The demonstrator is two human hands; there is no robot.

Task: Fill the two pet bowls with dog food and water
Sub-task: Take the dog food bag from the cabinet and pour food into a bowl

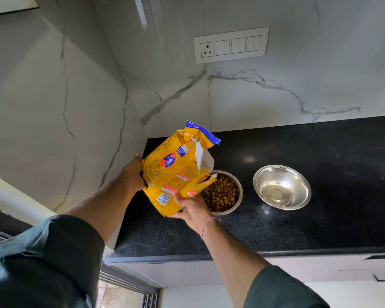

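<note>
A person holds a yellow bag (176, 170) of dog food with 2 hands over a black counter (320, 163). The left hand (132, 174) grips the left side of the bag; its fingers go behind the bag and I cannot tell how they lie there. The right hand (191, 210) holds the bag from below at the lower edge, with the thumb pressed on the front and the fingers curled under it. A thin thread (207, 225) is around the right wrist.

The bag is tilted to the right, and its torn open mouth hangs just over the left bowl (231, 210). This steel bowl stands on the counter and contains brown kibble (222, 195). The bag hides the left part of the bowl.

The right bowl (298, 181), also steel, stands near the first one but does not touch it. At its bottom there is some clear water (276, 194).

Behind the counter is a white marble wall (253, 96) with a switch panel (231, 45).
</note>
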